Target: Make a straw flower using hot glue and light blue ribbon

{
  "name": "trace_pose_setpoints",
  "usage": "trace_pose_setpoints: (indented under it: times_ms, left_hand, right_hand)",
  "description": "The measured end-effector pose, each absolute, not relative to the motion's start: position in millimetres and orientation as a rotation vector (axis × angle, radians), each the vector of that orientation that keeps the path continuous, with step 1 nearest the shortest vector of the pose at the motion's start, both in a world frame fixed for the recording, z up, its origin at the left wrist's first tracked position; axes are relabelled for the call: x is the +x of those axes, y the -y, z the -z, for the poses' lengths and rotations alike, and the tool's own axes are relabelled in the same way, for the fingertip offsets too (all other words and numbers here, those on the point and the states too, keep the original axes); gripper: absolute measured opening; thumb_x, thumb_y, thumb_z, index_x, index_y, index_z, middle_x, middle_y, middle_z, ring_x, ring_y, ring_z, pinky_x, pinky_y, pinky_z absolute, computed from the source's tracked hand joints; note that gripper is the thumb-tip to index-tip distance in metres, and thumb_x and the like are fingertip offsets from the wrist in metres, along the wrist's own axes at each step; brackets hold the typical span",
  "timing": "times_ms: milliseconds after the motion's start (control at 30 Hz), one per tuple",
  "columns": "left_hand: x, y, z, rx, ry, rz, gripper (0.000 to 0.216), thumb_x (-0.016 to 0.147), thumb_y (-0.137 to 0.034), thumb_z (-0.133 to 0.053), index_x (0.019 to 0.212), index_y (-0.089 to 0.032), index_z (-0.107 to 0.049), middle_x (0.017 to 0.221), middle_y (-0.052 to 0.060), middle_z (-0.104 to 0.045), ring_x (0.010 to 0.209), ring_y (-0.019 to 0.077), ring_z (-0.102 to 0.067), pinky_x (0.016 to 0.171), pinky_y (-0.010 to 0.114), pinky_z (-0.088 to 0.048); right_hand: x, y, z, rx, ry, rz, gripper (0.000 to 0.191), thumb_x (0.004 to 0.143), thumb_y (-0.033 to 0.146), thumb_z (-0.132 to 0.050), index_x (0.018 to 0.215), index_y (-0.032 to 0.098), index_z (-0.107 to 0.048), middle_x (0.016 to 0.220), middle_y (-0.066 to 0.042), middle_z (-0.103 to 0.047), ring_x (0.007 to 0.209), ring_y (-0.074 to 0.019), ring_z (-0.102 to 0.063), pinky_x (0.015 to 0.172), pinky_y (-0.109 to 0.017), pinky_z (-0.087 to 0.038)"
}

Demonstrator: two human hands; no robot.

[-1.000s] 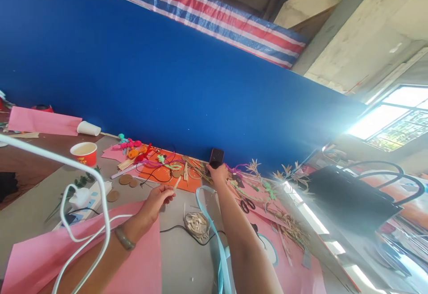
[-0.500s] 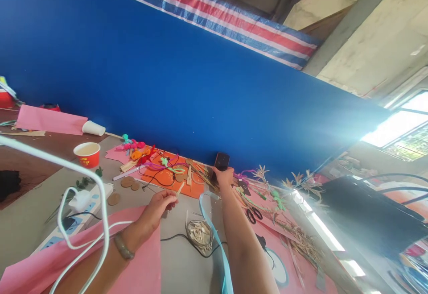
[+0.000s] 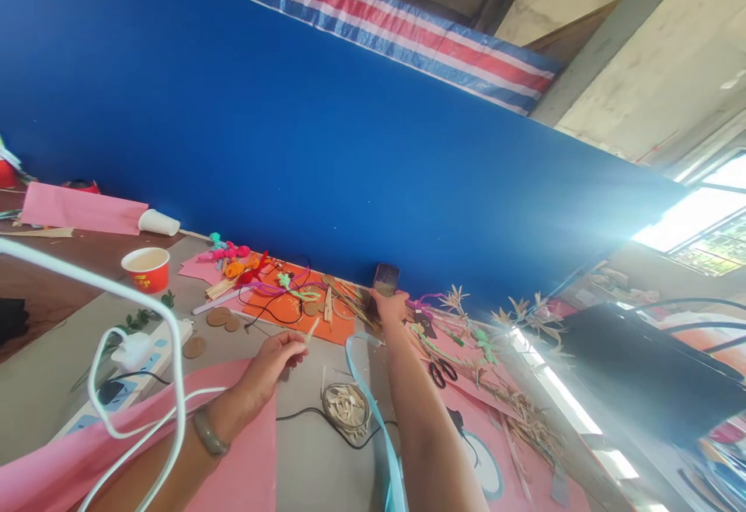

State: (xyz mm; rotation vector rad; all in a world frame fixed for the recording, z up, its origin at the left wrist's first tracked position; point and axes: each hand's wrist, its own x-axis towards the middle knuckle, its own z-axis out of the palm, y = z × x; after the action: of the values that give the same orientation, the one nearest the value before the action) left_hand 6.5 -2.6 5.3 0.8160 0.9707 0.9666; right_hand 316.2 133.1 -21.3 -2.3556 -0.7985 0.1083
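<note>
1. The left hand (image 3: 273, 357) pinches a pale strip (image 3: 313, 329) between thumb and fingers, the other fingers curled in; a bracelet (image 3: 208, 430) circles that wrist.
2. The strip is slim, flat and cream-coloured, and its free end points up and to the right. It is held above the grey table (image 3: 308, 465), near the lower edge of an orange sheet (image 3: 341, 332); its material is too small to tell.
3. The right hand (image 3: 392, 307) reaches forward to a dark smartphone (image 3: 387, 276), thumb at its lower left and a finger towards its lower right. Whether it grips the phone or only touches it, I cannot tell.
4. The smartphone is a dark, rounded rectangle with a faintly lit, unreadable screen. It stands upright, tilted slightly, in front of the blue panel (image 3: 350, 147) at the table's far edge.
5. Between the forearms lie a heap of pale slivers (image 3: 345, 405) and a light-blue ribbon (image 3: 394, 473).
6. Black-handled scissors (image 3: 441, 369) rest right of the right forearm; wooden discs (image 3: 218, 316) lie beyond the left hand, left of the orange sheet.
</note>
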Motion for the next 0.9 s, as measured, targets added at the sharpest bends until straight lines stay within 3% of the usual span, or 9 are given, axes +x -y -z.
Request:
trace_pose_setpoints:
  times_ms: [233, 533, 900]
  left_hand:
    - [8.1, -1.8, 11.5, 0.840, -0.938, -0.977, 0.014, 0.063, -0.029, -0.064, 0.071, -0.017, -0.060, 0.065, -0.001, -0.062, 0.057, 0.0105, -0.050, 0.055, 0.022, -0.032]
    - [7.7, -1.5, 12.2, 0.833, -0.927, -0.992, 0.017, 0.063, -0.031, -0.066, 0.071, -0.017, -0.061, 0.064, -0.001, -0.062, 0.058, 0.0103, -0.050, 0.056, 0.022, -0.033]
    - [8.9, -0.1, -3.9, 0.782, -0.989, -0.964, 0.022, 0.056, -0.032, -0.068, 0.068, -0.017, -0.058, 0.062, 0.000, -0.061, 0.057, 0.0119, -0.051, 0.053, 0.022, -0.032]
  right_hand:
    - [314.5, -131.5, 21.4, -2.371, 0.866, -0.105, 0.099, 0.058, 0.059, -0.073, 0.133, 0.010, -0.032, 0.115, -0.026, -0.062, 0.106, -0.0385, -0.060, 0.083, -0.042, -0.044]
    - [314.1, -129.5, 29.1, -2.323, 0.931, -0.081, 0.069, 0.058, 0.050, -0.076, 0.111, 0.014, -0.050, 0.107, -0.022, -0.066, 0.095, -0.0350, -0.065, 0.072, -0.037, -0.049]
    - [309.6, -142.7, 38.9, -2.187, 0.911, 0.012, 0.074, 0.060, 0.049, -0.073, 0.116, 0.013, -0.043, 0.110, -0.025, -0.063, 0.098, -0.0366, -0.063, 0.076, -0.040, -0.049]
